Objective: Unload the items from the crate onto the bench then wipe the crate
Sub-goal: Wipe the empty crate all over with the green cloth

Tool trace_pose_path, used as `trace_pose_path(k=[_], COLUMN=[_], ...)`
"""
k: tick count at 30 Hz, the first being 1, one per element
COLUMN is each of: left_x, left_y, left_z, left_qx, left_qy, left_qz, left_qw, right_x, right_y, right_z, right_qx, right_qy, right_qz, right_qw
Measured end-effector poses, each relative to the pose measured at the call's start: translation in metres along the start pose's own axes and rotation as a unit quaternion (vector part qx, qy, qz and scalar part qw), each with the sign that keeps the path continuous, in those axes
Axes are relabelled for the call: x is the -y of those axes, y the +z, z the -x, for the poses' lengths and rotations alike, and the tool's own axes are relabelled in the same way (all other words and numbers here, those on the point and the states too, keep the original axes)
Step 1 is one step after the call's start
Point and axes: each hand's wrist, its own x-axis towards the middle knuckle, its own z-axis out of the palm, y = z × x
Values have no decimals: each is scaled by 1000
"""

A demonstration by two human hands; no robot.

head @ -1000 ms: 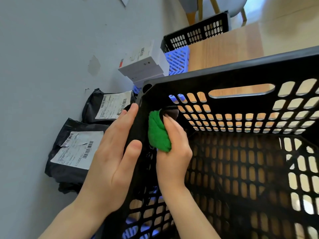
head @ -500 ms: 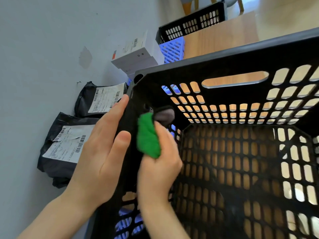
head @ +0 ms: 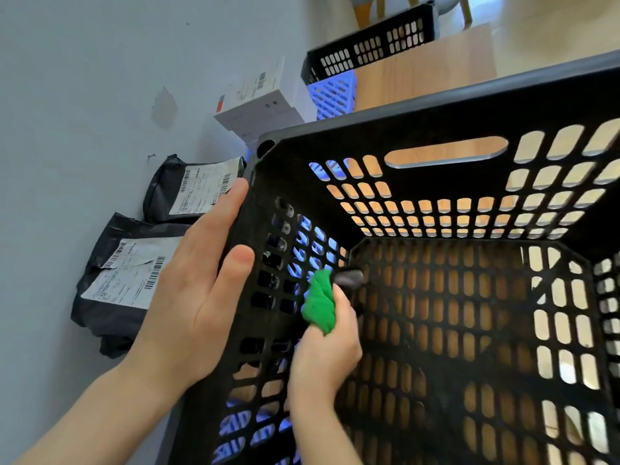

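A black perforated crate (head: 436,105) fills the right of the view, with nothing lying inside it. My left hand (head: 198,293) grips its left wall from outside, thumb over the rim. My right hand (head: 328,350) is inside the crate, shut on a green cloth (head: 320,302) that presses against the inner left wall near the bottom corner. Two black mail bags with white labels (head: 124,280) (head: 191,193) and stacked white boxes (head: 258,105) lie on the bench to the left of the crate.
A grey wall (head: 84,78) runs along the left. A blue basket (head: 335,94) and a second black crate (head: 372,48) stand further back on the wooden bench (head: 426,68). Chair legs show at the top.
My right hand has slid the green cloth down the inner left wall, from near the top corner toward the bottom. My left hand keeps its hold on the wall.
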Motion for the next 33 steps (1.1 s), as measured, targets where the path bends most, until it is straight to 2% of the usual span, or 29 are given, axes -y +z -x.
trace_pose_path(k=[2, 4, 5, 7, 9, 11, 13, 15, 17, 21, 25, 28, 33], left_x=[2, 2, 2, 1, 0, -1, -1, -1, -1, 2, 3, 4, 3], left_y=[0, 0, 0, 0, 0, 0, 0, 0, 0, 0, 1, 1, 1], left_z=[-1, -2, -2, -2, -2, -1, -2, -2, -3, -3, -4, -3, -3], left_qx=[-3, -2, -2, -1, 0, 2, 4, 5, 4, 1, 2, 4, 6], left_qy=[9, 10, 8, 8, 9, 7, 5, 5, 5, 14, 15, 12, 15], left_qz=[-1, 4, 8, 3, -3, -8, -12, -13, -16, -16, -5, -7, -22], left_qw=[1000, 1000, 1000, 1000, 1000, 1000, 1000, 1000, 1000, 1000, 1000, 1000, 1000], right_x=[29, 44, 43, 26, -2, -28, -44, -47, -34, 9, 10, -17, -52], right_y=[3, 0, -2, -7, -14, -22, -27, -27, -21, -13, -11, -15, -22], right_z=[30, 54, 57, 47, 28, 10, -1, -3, 3, 34, 35, 21, -1], right_qx=[0, 10, 21, 43, 47, 47, 49, 41, 26, 19, 24, 43, 44], right_qy=[-132, -264, -304, -326, -267, -137, -22, 18, 8, -172, -250, -214, -15], right_qz=[-45, -78, -86, -76, -15, 43, 69, 72, 70, 24, -13, 20, 69], right_qw=[990, 961, 949, 941, 962, 989, 996, 996, 997, 985, 968, 976, 997])
